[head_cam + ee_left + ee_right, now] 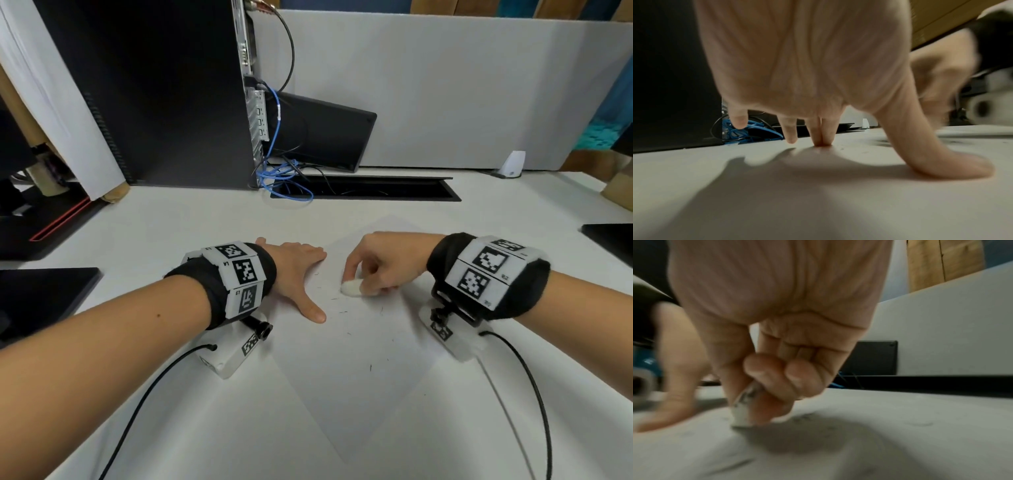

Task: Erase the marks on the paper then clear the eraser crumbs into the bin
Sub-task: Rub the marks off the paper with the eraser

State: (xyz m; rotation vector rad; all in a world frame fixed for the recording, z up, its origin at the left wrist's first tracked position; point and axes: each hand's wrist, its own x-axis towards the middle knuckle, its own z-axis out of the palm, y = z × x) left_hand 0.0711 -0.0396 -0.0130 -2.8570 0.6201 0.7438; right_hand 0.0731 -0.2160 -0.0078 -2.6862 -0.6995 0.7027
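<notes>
step: erasing | right hand (380,263) grip pinches eraser (352,287) on paper (359,359), mid-desk | left hand (296,274) flat, fingers spread, pins paper's left edge | crumbs (342,312) scattered, marks probably gone | next: sweep crumbs; bin unseen

two hands (296,270) (380,262), one eraser (352,287), one paper (359,359), a bunch of dark crumbs (342,312) too small to count, one PC tower (154,96), one worktop (191,222)
</notes>
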